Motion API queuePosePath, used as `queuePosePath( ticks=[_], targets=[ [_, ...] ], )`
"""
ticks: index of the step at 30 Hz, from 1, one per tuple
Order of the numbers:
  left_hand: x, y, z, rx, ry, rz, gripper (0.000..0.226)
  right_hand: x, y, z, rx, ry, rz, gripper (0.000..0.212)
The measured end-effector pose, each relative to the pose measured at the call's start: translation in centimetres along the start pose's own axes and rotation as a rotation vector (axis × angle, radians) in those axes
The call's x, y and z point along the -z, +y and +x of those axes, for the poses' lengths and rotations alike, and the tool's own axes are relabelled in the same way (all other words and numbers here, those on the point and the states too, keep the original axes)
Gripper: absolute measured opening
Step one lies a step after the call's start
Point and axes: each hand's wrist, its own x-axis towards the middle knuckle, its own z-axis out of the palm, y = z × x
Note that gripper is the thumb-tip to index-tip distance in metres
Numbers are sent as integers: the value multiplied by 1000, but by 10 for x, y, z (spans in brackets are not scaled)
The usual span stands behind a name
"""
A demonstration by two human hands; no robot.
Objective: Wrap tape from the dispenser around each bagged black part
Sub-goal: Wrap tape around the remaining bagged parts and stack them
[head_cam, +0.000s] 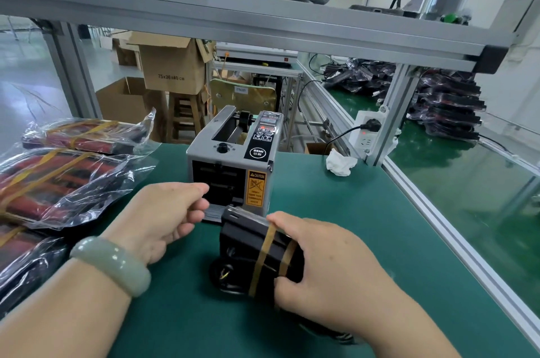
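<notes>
Bagged black part (245,241) gripped at lower centre, just in front of the tape dispenser (230,165).
Curled round it is the right hand (330,267), fingers over tan tape bands (262,258); the left hand (162,217) pinches a strip (212,213) at the dispenser's mouth. Taped bagged parts (58,182) lie at left on the green tabletop (336,211).

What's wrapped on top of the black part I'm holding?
Two amber tape bands cross the bagged black part; the right hand hides its right end.
</notes>
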Motion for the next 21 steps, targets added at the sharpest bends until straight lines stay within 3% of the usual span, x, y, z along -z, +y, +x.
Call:
queuePosePath(
  ticks=[7, 15, 21],
  targets=[
    [-11, 5, 16, 168, -32, -94, 15, -8, -4, 6, 13, -15, -55, 59],
    [-20, 16, 20, 178, -4, -109, 16, -6, -4, 7, -15, -45, -40, 53],
    [-28, 16, 27, 118, 114, -24, 8, -7, -5, 7, -37, -52, -36, 57]
  ],
)
